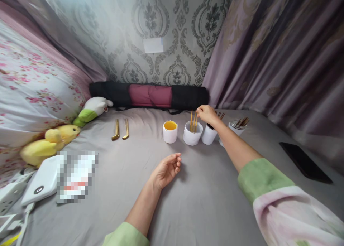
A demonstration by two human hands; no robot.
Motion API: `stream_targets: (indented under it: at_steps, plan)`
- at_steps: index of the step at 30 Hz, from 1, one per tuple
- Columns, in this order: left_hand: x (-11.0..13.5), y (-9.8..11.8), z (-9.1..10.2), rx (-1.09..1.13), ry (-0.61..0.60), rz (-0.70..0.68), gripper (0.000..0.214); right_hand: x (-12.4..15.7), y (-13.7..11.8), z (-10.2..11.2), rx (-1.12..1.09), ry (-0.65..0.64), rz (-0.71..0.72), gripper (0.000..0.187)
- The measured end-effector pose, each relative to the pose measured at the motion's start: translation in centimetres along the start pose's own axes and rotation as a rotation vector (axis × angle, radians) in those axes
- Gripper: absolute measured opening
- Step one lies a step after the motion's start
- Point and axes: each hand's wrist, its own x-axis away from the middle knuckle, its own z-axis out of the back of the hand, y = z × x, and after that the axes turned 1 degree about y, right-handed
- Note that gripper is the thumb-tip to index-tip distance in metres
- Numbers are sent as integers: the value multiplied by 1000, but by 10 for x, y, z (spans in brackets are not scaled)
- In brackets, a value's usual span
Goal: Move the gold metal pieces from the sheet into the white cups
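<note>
My right hand (206, 114) reaches over the white-wrapped cup with a grey inside (192, 138). Its fingertips are pinched at the top of one of several thin yellow sticks (191, 120) standing in that cup. My left hand (168, 170) rests palm up on the grey sheet, fingers loosely curled and apart from the thumb, with nothing in it. To the left of the stick cup is a white cup with a yellow inside (170, 135). Partly behind my right forearm stand another white cup (208, 135) with dark sticks and a glass jar (236, 126) with brown sticks.
Two bundles of gold bent rods (115, 130) lie on the sheet at left. A black phone (305, 162) is at right. Plush toys (51, 142), a white power bank (44, 179) and a blurred packet (77, 178) line the left. A black-and-maroon long bag (150, 95) lies along the wall.
</note>
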Motion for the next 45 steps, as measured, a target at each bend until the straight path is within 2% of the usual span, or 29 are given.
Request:
stream_targets:
  at_steps: [8, 45]
  plan:
    - [-1, 0, -1, 8, -6, 2, 16, -1, 5, -9, -47, 23, 12, 25]
    - [0, 0, 1, 7, -2, 1, 17, -5, 16, -18, -123, -38, -17, 26]
